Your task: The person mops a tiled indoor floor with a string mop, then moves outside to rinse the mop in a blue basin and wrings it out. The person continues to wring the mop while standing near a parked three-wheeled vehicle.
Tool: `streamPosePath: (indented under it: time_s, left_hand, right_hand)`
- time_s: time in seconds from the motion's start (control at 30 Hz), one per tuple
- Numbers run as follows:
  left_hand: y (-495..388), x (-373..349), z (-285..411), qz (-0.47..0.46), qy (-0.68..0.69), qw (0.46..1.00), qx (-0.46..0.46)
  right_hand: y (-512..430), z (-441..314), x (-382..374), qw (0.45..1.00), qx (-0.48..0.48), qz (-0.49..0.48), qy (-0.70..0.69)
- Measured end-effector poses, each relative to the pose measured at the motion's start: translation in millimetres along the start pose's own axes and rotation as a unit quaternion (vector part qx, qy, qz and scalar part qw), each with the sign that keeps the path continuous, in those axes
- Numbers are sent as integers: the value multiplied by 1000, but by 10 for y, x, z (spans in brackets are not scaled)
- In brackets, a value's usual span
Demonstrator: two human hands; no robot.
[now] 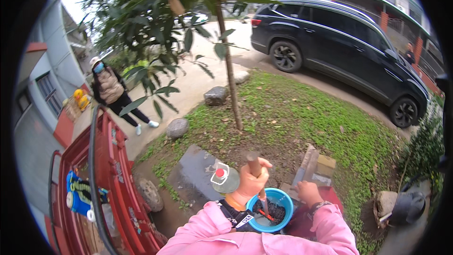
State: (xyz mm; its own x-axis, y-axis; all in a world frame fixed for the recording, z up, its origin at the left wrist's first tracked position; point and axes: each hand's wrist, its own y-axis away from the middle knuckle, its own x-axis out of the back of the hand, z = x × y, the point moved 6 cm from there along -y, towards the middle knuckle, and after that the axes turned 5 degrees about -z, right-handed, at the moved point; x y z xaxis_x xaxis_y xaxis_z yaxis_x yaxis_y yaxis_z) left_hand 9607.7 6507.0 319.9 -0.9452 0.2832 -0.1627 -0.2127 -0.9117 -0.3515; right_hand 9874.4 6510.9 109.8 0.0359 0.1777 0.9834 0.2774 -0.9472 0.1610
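Observation:
My left hand grips an upright wooden handle. The handle's lower end reaches into a round blue plastic basin in front of my body. Dark, clumped wet material lies in the basin, with a red-orange piece by the handle's foot. Just right of the basin, my right hand has its fingers curled beside several bricks and board pieces; whether it holds anything is hidden. A clear plastic jug with a red cap and white carrying handle stands left of my left hand.
A wet dark slab lies under the jug's side. At left stands a red cargo tricycle bed. Ahead rise a thin tree trunk and rocks. A masked person stands beyond; a black SUV is parked at right.

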Motion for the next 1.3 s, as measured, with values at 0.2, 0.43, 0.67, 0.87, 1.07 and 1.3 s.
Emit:
streamPosePath:
  time_s: [0.2, 0.43, 0.67, 0.87, 1.07, 1.3]
  left_hand:
    - [75, 80, 164, 21, -72, 996, -39]
    - [124, 108, 192, 31, -67, 996, -48]
    - [141, 95, 186, 22, -86, 995, -48]
    - [117, 80, 56, -2, -47, 998, -51]
    - [11, -62, 12, 13, 49, 998, -34]
    - [-80, -191, -17, -10, 38, 998, -58]
  right_hand:
    - [4, -22, -181, 997, -27, 49, -44]
    - [-92, 11, -370, 998, 17, 55, -26]
    - [-235, 162, -659, 995, -45, -44, 77]
    - [14, -97, 136, 997, -54, 23, -56]
    - [1, -10, -64, 993, -73, 22, -94]
    - [25, 22, -130, 985, -117, -10, -126]
